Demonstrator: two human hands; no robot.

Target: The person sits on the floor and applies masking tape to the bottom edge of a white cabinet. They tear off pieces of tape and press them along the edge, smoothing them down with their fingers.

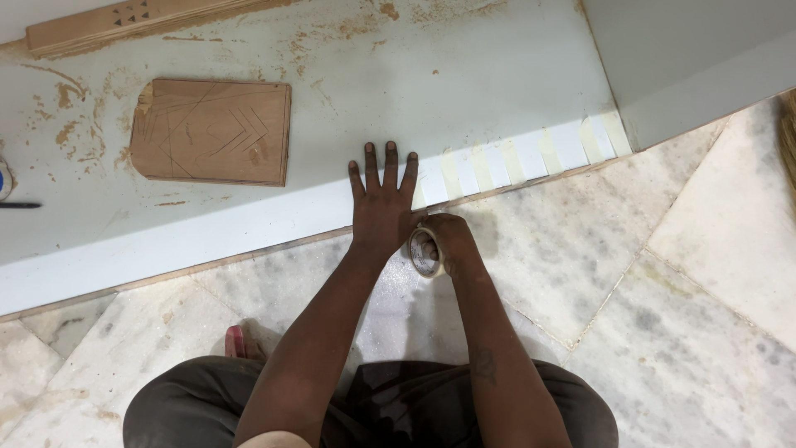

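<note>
While the roll of tape (425, 251) is sitting low against the white board's edge (249, 220), the right hand (448, 241) is gripping it tight — the left hand (383, 203) is pressing flat, fingers spread, just beside. Tape strips (547, 153) are lining the edge, and a wooden block (211, 131) is lying farther away.

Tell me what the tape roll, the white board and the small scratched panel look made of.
Tape roll: likely paper masking tape, matte cream, matching strips on the board edge. White board: probably laminate-faced plywood, smooth white face over a brown edge. Scratched panel: plywood or bare wood, matte brown, scored with lines.
</note>
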